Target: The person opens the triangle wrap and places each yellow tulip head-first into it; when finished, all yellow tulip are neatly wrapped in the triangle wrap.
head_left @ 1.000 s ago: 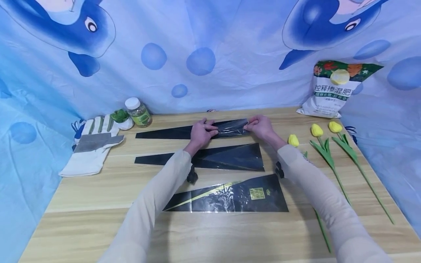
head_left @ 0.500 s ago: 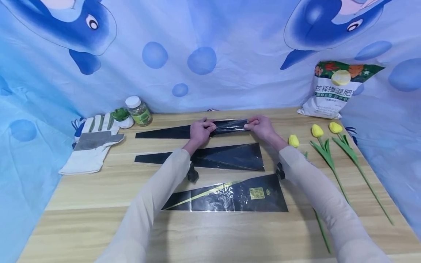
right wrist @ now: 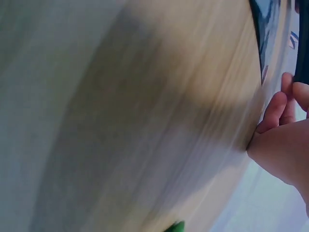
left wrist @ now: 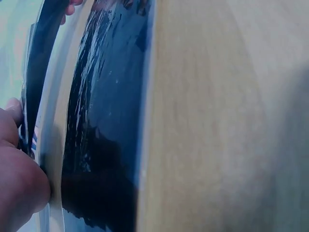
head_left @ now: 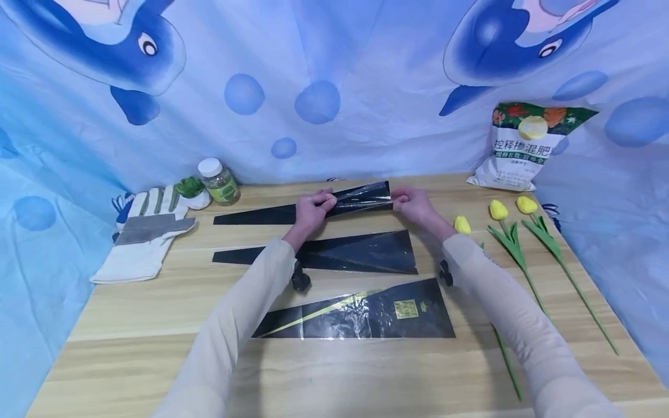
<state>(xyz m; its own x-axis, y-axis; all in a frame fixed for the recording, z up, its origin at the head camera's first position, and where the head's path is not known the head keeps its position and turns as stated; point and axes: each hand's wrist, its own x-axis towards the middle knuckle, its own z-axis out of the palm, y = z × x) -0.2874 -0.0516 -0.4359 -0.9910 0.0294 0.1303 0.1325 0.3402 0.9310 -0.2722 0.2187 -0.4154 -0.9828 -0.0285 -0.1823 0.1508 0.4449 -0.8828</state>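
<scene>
At the back of the table, both hands are on a black tapered plastic flower sleeve (head_left: 363, 197), its wide end raised and its narrow end pointing left. My left hand (head_left: 312, 212) pinches it near the middle, thumb on top. The fingers of my right hand (head_left: 413, 204) pinch the edge of the wide end. In the left wrist view the left hand (left wrist: 21, 183) grips the lifted sleeve (left wrist: 42, 53). The right wrist view has the right hand (right wrist: 285, 130) at the dark sleeve edge, partly cut off. A second black sleeve (head_left: 360, 255) lies flat just in front.
Nearest me lies a third sleeve (head_left: 360, 319) with gold print. Yellow artificial tulips (head_left: 509, 238) lie on the right, near a fertilizer bag (head_left: 517, 151). A work glove (head_left: 148, 229), a small potted succulent (head_left: 192, 190) and a lidded jar (head_left: 222, 186) stand or lie back left.
The wide end of the rear sleeve has risen and its far edge now stands higher. My left hand has shifted slightly left; the right hand stays at the wide end.
</scene>
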